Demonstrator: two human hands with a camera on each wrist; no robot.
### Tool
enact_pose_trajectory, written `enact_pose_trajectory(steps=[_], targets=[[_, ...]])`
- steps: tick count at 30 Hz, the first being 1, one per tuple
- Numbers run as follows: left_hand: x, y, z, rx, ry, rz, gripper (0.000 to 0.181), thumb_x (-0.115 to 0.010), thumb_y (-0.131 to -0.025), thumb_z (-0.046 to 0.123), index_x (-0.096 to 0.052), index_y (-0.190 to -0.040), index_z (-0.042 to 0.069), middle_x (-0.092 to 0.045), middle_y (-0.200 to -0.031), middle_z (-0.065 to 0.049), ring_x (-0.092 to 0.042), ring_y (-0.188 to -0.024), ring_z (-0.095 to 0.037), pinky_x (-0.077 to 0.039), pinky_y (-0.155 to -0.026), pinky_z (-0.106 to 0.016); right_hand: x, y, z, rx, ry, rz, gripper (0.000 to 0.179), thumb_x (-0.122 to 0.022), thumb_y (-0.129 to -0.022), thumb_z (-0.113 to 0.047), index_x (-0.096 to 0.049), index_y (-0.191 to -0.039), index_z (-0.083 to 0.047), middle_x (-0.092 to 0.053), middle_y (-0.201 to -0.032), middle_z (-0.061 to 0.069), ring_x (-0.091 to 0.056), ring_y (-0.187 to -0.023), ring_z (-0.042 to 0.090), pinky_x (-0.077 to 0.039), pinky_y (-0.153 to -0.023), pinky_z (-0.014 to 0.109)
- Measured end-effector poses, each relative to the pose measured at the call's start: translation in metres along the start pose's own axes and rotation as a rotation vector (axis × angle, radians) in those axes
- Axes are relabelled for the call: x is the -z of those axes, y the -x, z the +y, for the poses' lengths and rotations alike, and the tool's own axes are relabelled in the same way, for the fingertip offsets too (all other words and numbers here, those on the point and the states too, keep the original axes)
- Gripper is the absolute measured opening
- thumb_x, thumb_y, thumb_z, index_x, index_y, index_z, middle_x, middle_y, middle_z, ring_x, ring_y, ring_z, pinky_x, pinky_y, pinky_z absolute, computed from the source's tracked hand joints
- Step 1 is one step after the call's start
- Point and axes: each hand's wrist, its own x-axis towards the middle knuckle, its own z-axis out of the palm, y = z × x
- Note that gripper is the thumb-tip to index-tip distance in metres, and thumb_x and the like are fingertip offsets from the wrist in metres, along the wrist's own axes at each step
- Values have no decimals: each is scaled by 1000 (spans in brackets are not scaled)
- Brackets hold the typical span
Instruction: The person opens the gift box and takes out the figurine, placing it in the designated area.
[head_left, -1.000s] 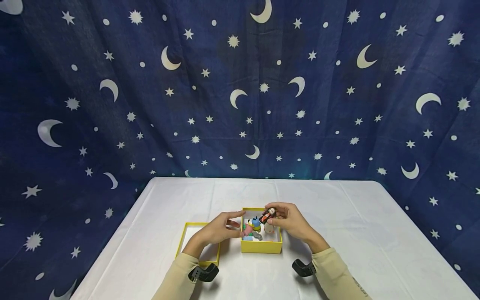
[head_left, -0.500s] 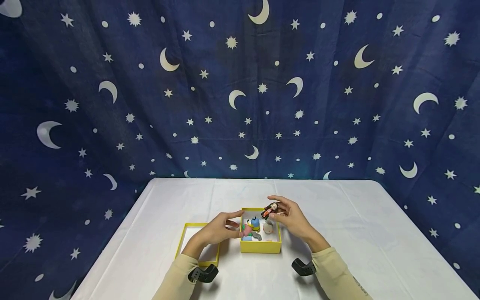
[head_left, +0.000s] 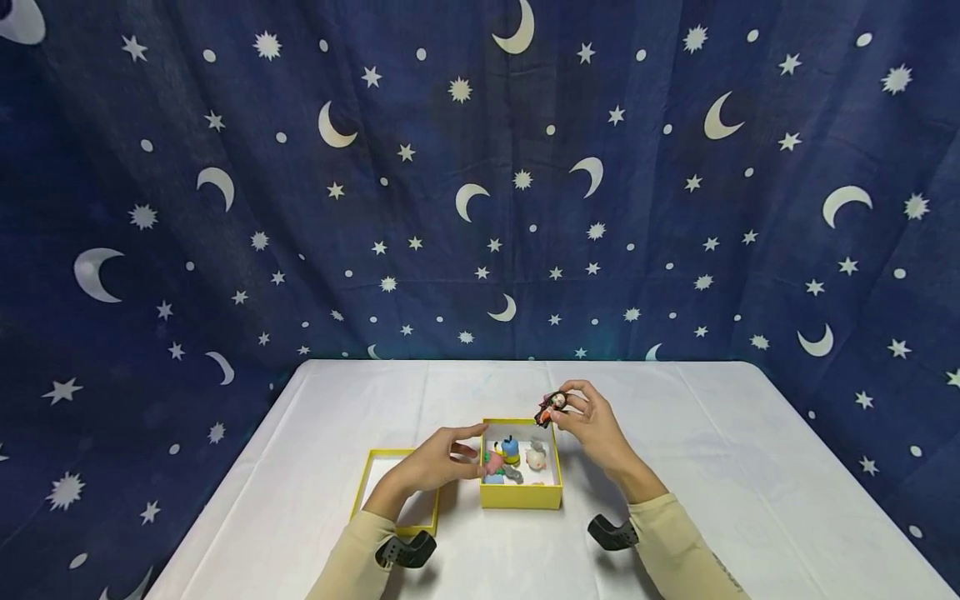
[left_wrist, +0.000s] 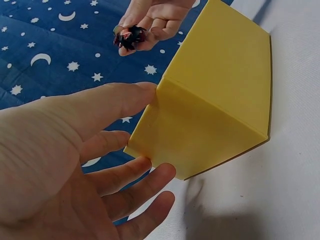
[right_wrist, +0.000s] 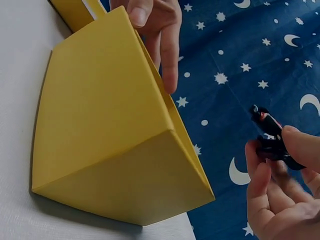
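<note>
My right hand (head_left: 597, 433) pinches a small figurine (head_left: 552, 408) with long black hair and red-orange clothing. It is raised just above the far right corner of a yellow box (head_left: 521, 497). In the right wrist view the figurine (right_wrist: 272, 135) sits between thumb and fingers. My left hand (head_left: 437, 460) stays at the box's left side, thumb at the near corner and index finger at the far one, its fingers fairly straight along the wall. Inside the box lie a blue-and-yellow toy (head_left: 511, 450), a pink toy (head_left: 492, 462), a whitish round toy (head_left: 536, 457) and a grey piece (head_left: 513, 473).
A yellow-rimmed box lid (head_left: 389, 452) lies on the white tablecloth (head_left: 675, 467) left of the box, partly covered by the left forearm. A dark blue curtain (head_left: 420, 208) with moons and stars hangs behind the table.
My right hand has lifted the figurine up and to the right, away from the inside of the box. The left hand keeps its place at the box's left side.
</note>
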Motion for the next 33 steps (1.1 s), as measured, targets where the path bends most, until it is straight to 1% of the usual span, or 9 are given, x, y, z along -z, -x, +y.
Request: enact_pose_trajectory(steps=[4,7,11,15,19,22,25,30,33], targets=[[0,1,-1,3,6,1,71,-76,-91,16,-43,-152,3,-42,-159,-16,-60,-127,-35,-50,-104,-52,2,1,-1,40,40,6,43,-59,-101,-3,-42,-140,4,-67,-120,23,-65,-90,-1,-52,-78,20],[0,1,-1,6,5,1,71,-76,-91,16,-43,-152,3,-43,-159,-16,-60,-127,-35,-51,-104,-51,4,1,0,73,56,4,44,-56,-103,-8,-42,-144,2,-70,-113,12,-66,-85,1,-52,-72,22],[-1,1,0,3,5,-1,70,-75,-91,16,-43,-152,3,-42,-160,-15,-60,-127,-35,-51,-104,-51,8,1,0,95,29,-10,45,-53,-105,-10,-39,-147,1,-67,-105,0,-71,-73,9,-51,-61,23],[-1,1,0,1,-2,-4,69,-74,-92,16,-43,-152,2,-42,-160,-15,-60,-127,-35,-52,-103,-49,14,2,-3,125,3,-4,44,-52,-105,-6,-38,-146,2,-64,-104,3,-70,-65,11,-47,-57,20],[0,1,1,8,-6,-3,70,-75,-92,17,-42,-152,3,-42,-159,-15,-60,-128,-35,-52,-103,-48,20,3,-6,147,41,-13,44,-50,-105,-6,-39,-147,4,-62,-107,6,-68,-65,9,-46,-59,21],[0,1,1,9,1,-3,71,-75,-91,17,-42,-153,3,-42,-159,-16,-59,-129,-36,-52,-103,-48,26,4,-8,139,82,-35,46,-49,-106,-8,-39,-149,3,-61,-108,6,-67,-69,8,-47,-60,22],[0,1,0,11,9,-4,71,-75,-91,17,-42,-153,3,-42,-160,-16,-58,-129,-37,-52,-103,-48,30,5,-11,104,92,-49,49,-50,-107,-11,-37,-152,1,-63,-110,3,-65,-71,7,-47,-60,21],[0,1,1,15,15,-4,71,-75,-91,17,-42,-152,2,-41,-160,-15,-59,-129,-36,-52,-102,-48,35,8,-16,45,51,-41,58,-61,-101,-12,-36,-153,-4,-65,-110,-4,-63,-73,5,-45,-62,19],[0,2,2,7,16,-4,71,-75,-91,15,-42,-152,1,-41,-159,-17,-60,-127,-36,-53,-102,-48,38,9,-17,37,20,-61,66,-66,-96,-5,-35,-154,-7,-65,-112,-6,-66,-81,3,-49,-67,18]])
